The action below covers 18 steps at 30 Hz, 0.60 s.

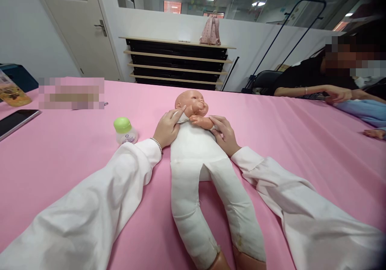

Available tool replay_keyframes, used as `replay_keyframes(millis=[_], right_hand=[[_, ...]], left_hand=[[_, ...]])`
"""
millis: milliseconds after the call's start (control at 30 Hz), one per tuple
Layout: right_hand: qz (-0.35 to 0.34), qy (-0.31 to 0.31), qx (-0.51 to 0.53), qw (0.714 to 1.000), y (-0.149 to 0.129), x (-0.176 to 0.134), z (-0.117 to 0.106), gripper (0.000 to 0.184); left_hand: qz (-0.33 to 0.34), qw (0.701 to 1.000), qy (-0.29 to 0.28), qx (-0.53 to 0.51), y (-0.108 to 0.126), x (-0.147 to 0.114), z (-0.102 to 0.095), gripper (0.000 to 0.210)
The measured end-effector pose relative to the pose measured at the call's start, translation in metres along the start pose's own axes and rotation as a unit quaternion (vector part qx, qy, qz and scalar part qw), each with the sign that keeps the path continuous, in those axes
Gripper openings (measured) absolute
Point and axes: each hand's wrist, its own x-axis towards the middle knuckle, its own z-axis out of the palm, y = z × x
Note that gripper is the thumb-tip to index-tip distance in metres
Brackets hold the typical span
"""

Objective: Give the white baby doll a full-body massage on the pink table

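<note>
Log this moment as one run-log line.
left hand: on doll shoulder | right hand: on doll arm | doll: on its back on pink table | bottle: left of doll, untouched

Matt cloth doll (197, 153), plastic head (191, 102)

No text or label here is legible.

Both arms wore long white sleeves, loose and creased, lab-coat type, with plain turned cuffs at the wrists. Left hand (167, 128) had a thin silver beaded bracelet (157, 143) just past the cuff. Right hand (224, 135) was bare, no jewellery visible.
</note>
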Motion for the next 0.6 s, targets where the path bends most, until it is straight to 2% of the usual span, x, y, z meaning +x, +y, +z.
replay_keyframes(millis=[267, 467, 600], right_hand=[[-0.001, -0.022, -0.014, 1.0, -0.0008, 0.0018, -0.0002, 0.038], [0.058, -0.017, 0.007, 0.998, 0.001, 0.0019, 0.0012, 0.039], [0.115, 0.016, 0.035, 0.993, 0.0021, 0.0, 0.0033, 0.039]], left_hand=[[-0.01, 0.999, -0.025, 0.031, -0.0037, 0.0034, 0.0013, 0.058], [-0.044, 0.998, -0.032, 0.009, -0.0034, 0.0034, 0.0035, 0.057], [-0.09, 0.995, -0.001, -0.031, -0.0035, 0.0009, 0.0045, 0.058]])
